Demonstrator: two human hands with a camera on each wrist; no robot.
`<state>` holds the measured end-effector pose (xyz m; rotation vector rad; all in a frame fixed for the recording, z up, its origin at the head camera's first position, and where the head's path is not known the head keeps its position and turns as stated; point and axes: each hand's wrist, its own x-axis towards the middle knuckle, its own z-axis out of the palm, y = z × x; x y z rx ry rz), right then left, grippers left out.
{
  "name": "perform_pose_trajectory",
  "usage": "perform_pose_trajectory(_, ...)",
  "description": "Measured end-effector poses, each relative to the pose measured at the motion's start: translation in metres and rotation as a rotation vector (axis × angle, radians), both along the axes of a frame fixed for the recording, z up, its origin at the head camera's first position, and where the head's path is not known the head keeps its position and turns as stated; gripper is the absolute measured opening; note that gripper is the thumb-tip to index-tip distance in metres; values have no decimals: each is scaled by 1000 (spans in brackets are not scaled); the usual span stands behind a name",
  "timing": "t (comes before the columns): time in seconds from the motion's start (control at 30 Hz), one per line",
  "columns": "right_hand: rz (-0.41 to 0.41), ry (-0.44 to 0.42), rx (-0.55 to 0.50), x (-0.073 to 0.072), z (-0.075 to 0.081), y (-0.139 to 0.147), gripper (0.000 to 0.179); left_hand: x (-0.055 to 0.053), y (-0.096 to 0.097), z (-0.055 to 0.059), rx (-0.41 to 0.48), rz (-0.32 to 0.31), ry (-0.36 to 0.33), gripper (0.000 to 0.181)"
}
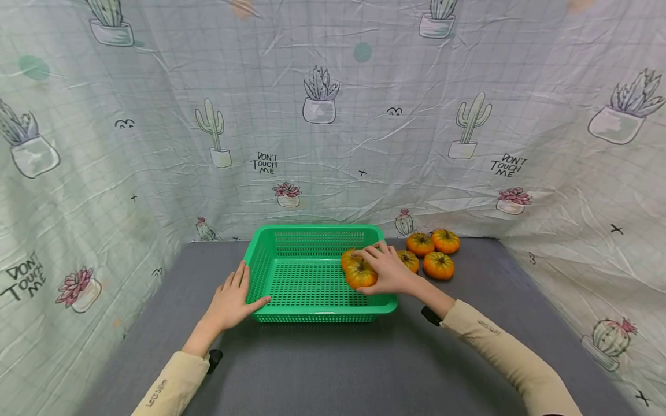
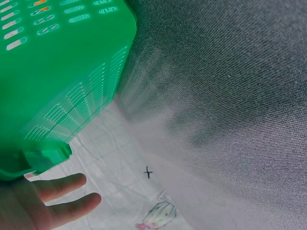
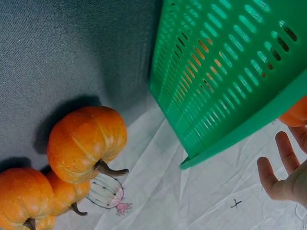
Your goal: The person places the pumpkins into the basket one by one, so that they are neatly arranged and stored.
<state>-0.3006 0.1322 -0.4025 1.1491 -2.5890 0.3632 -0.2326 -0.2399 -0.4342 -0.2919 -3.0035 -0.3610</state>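
Observation:
A green plastic basket [image 1: 325, 310] with slotted sides stands on the grey table. My left hand [image 1: 229, 305] rests at its left rim, thumb over the front corner and fingers extended; the left wrist view shows two straight fingers [image 2: 72, 206] beside the green wall [image 2: 57, 72]. Over the basket's right side, my right hand [image 1: 390, 271] grips a small orange pumpkin [image 1: 360, 276] between thumb and fingers. Another pumpkin [image 1: 347, 257] lies just behind it inside the basket, partly covered. In the right wrist view the gripped pumpkin [image 3: 295, 115] shows only at the edge.
Several more pumpkins [image 1: 439, 266] sit on the table right of the basket, one of them [image 1: 408, 261] close to its wall and partly behind my right hand. A pale curtain [image 1: 364, 133] printed with cacti hangs around the back and sides of the grey table [image 1: 322, 370].

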Motion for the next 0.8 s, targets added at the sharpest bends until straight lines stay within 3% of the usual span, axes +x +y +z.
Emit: perform_pose_trajectory(0.8,-14,-15,153,-12,-12,-8,65,0,1,-1,-12,0,11,98)
